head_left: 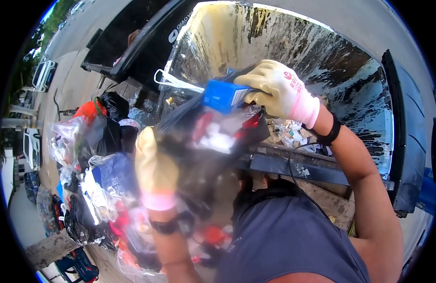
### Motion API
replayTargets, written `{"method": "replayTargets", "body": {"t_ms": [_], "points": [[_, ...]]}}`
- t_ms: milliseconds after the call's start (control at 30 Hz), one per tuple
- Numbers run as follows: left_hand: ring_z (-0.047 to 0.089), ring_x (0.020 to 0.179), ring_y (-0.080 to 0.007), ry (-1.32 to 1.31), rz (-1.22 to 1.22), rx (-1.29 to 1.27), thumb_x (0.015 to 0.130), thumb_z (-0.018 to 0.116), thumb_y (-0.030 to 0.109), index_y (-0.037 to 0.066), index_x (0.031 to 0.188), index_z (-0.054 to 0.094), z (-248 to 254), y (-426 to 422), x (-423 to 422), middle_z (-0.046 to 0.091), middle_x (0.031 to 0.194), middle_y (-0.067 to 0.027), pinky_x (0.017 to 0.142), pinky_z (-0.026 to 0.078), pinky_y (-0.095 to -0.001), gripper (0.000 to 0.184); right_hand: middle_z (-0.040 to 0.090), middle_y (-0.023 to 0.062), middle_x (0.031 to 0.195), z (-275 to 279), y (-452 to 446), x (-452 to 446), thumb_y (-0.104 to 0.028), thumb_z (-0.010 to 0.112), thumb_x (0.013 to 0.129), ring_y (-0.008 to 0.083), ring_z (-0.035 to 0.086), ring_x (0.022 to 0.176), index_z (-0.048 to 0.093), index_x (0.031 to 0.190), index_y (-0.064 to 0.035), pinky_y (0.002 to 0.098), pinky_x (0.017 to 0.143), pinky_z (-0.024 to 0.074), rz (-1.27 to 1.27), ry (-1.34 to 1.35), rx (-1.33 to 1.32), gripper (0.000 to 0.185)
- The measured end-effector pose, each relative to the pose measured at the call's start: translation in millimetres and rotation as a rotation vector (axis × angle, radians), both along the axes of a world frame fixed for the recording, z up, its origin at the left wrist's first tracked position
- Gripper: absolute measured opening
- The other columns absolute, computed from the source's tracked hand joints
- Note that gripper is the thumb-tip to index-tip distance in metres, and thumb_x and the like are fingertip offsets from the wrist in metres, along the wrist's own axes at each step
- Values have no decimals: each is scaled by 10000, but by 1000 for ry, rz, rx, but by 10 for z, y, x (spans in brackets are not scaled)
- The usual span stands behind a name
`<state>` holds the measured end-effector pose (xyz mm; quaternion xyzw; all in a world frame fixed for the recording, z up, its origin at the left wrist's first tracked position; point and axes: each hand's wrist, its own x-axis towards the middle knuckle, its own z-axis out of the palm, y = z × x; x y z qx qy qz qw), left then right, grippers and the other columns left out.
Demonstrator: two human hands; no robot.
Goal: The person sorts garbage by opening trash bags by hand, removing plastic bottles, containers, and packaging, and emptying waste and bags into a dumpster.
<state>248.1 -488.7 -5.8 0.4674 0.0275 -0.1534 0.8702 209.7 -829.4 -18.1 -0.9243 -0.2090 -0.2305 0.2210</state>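
A black plastic bag (180, 115) hangs stretched between my gloved hands, its mouth open and its lower part smeared by motion. My right hand (274, 89), in a white and cream glove with a pink cuff, is closed on the bag's upper edge. Just by its fingertips is a blue box (223, 95) with a white label. Red and white refuse (218, 141) shows blurred inside the bag. My left hand (155, 162), in a matching glove, grips the bag's near-left side; its fingers are partly blurred.
A large dirt-streaked open bin (317, 52) stands ahead, with loose scraps (291, 132) in its bottom. A black wheeled bin (137, 47) is at upper left. Bagged refuse (104, 184) is piled along the left. Parked cars (44, 75) stand farther off.
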Motion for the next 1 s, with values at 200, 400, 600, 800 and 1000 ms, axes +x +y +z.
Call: {"method": "replayTargets", "body": {"t_ms": [200,400,600,800,1000], "points": [[681,1153,-418,-436,93,741,922,502,-142,-97,1399,568,-35,-68,18,684,1245,-277,1067,505,-405,483,727,17,950,338,-359,-345,-146,731,961,61,600,807,738,1125,20,246,782,517,-299,199,817,233],[681,1169,-411,-178,102,498,928,527,-125,-103,1397,564,14,-124,41,683,1263,-279,1083,500,-404,471,688,-22,1048,338,-1046,-786,-181,660,1053,68,628,958,714,1163,-17,261,890,509,-397,-11,1096,204],[698,1171,-383,-1147,86,1328,924,602,-87,-106,1400,571,-139,33,242,689,1298,-268,1085,509,-393,477,632,61,1079,435,-1838,-2492,37,590,1046,161,651,930,677,1224,37,289,834,555,-747,-223,601,198],[697,1183,-414,-1309,38,1463,905,625,-71,-74,1416,564,60,-65,338,692,1303,-281,1092,504,-401,515,577,-104,1052,572,-1777,-5780,-251,588,1124,-3,436,859,645,1355,-59,184,721,335,-1366,49,867,306],[700,1157,-366,-1363,31,1414,881,641,-116,-61,1406,576,47,-130,370,702,1281,-233,1086,499,-382,532,674,189,1402,-125,-100,-8454,-242,761,922,295,626,1317,563,1504,4,392,1072,506,-1578,1639,366,662]]}}
